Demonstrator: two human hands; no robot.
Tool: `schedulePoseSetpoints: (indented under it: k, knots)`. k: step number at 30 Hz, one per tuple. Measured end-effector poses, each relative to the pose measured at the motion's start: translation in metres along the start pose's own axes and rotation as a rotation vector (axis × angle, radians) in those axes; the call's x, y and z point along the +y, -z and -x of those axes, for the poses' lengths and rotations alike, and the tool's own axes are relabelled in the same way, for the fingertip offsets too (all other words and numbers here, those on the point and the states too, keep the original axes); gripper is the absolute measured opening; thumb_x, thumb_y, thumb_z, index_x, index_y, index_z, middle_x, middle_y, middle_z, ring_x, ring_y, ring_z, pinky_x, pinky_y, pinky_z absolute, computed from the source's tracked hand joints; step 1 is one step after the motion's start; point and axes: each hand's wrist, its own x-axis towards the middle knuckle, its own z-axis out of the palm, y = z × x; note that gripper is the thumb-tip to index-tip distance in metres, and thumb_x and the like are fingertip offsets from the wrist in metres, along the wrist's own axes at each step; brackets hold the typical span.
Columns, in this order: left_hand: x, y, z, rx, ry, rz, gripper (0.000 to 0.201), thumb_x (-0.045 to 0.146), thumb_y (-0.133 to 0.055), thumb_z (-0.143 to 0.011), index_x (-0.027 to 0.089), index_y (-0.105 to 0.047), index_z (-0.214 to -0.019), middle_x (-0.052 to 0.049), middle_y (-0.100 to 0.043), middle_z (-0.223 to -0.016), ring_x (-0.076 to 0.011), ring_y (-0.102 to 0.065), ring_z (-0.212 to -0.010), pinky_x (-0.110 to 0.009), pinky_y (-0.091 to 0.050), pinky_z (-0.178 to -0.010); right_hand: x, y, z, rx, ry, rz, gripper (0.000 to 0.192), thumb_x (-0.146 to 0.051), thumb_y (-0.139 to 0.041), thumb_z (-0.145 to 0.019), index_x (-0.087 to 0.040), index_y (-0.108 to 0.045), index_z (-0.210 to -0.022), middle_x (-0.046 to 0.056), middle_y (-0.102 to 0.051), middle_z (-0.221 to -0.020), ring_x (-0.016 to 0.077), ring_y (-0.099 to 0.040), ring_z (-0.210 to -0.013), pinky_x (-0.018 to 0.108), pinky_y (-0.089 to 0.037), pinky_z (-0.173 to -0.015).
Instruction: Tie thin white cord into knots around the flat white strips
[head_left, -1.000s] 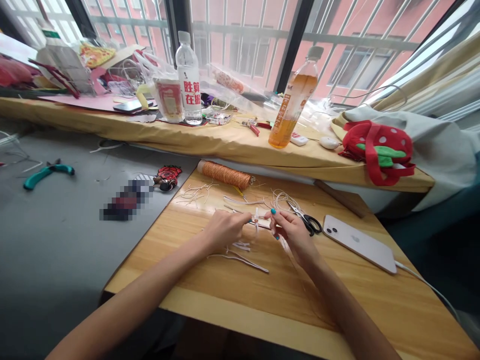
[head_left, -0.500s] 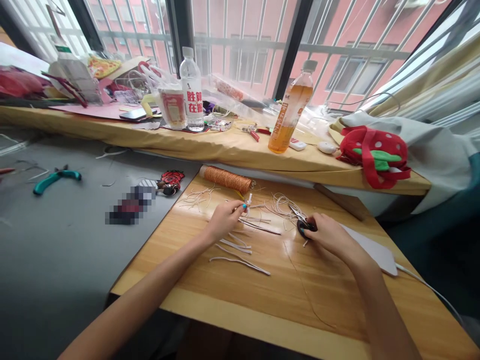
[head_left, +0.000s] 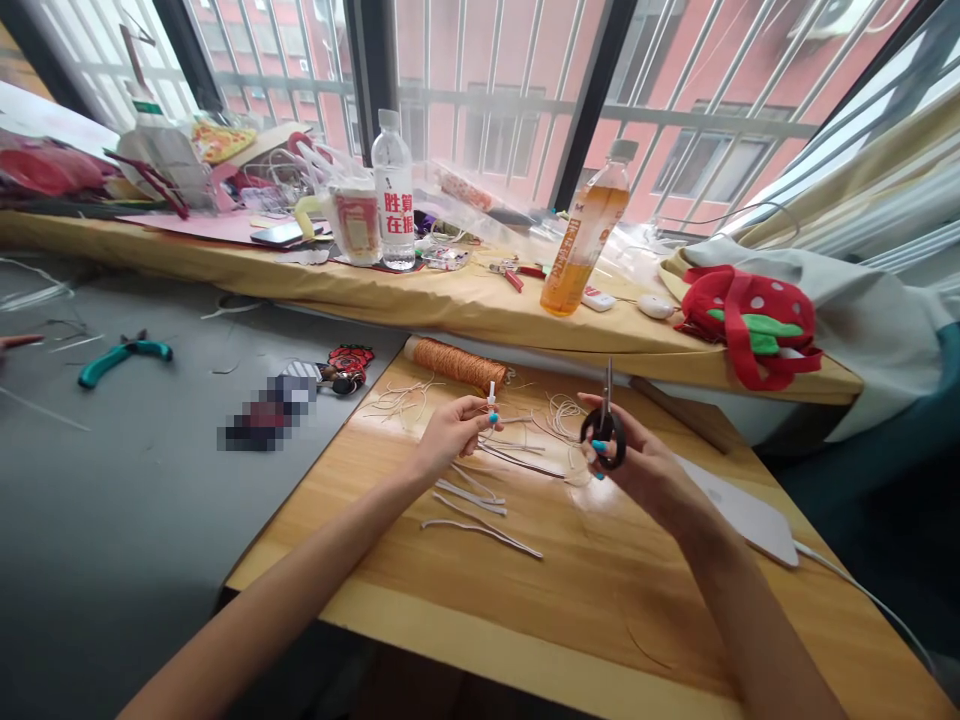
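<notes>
Between the thumb and fingers of my left hand [head_left: 459,428] a small piece of white cord [head_left: 492,392] is pinched, its end standing upright. My right hand [head_left: 637,452] grips a pair of scissors [head_left: 608,385] by the black handles, raised off the table, blades pointing up and away. Several cut lengths of white cord [head_left: 484,534] lie on the wooden table [head_left: 570,590] in front of my left hand. Behind it rests an orange spool of thread [head_left: 457,362]. A loose tangle of pale cord [head_left: 564,415] sits between the hands.
A white laptop-like slab [head_left: 750,520] with a cable lies right of my right hand. On the ledge [head_left: 450,295] stand a water bottle [head_left: 394,200], a bottle of amber drink [head_left: 581,240] and a red strawberry bag [head_left: 750,315]. Teal-handled pliers [head_left: 112,362] lie at left.
My right hand has lifted the scissors off the tabletop, and their blades have swung upright. The left hand keeps its pinch on the white cord. The view has shifted slightly.
</notes>
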Motion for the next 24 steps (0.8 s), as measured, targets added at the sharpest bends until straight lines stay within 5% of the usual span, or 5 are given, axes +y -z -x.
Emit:
schedulePoseSetpoints:
  k: [5,10,24]
  knots:
    - [-0.001,-0.003,0.004,0.048,-0.086,-0.108,0.023,0.031,-0.055,-0.069,0.012,-0.053,-0.081,-0.004,-0.064,-0.072,-0.0008,-0.035,-0.029,-0.015,-0.026,-0.029,0.017,-0.044,0.002,-0.244,-0.129,0.081,0.036,-0.044,-0.059,-0.065,-0.018,-0.048,-0.087,-0.003,-0.047,-0.061,0.0072,-0.043,-0.049,0.018,-0.035,-0.042]
    - [0.001,-0.007,0.008,0.096,-0.096,-0.223,0.02,0.03,-0.054,-0.069,0.012,-0.056,-0.077,-0.002,-0.064,-0.068,-0.0014,-0.034,-0.029,-0.016,-0.024,-0.028,0.019,-0.059,0.002,-0.187,-0.256,0.232,0.038,-0.047,-0.059,-0.063,-0.016,-0.051,-0.083,-0.006,-0.045,-0.049,0.0035,-0.036,-0.035,0.015,-0.028,-0.033]
    - [-0.001,-0.014,0.016,0.033,-0.104,-0.328,0.01,0.02,-0.052,-0.072,0.014,-0.06,-0.076,0.001,-0.064,-0.066,-0.0029,-0.042,-0.037,-0.014,-0.028,-0.035,0.034,-0.067,0.005,-0.088,-0.175,0.112,0.033,-0.047,-0.055,-0.069,-0.017,-0.051,-0.082,-0.006,-0.045,-0.044,0.0023,-0.029,-0.03,0.014,-0.022,-0.03]
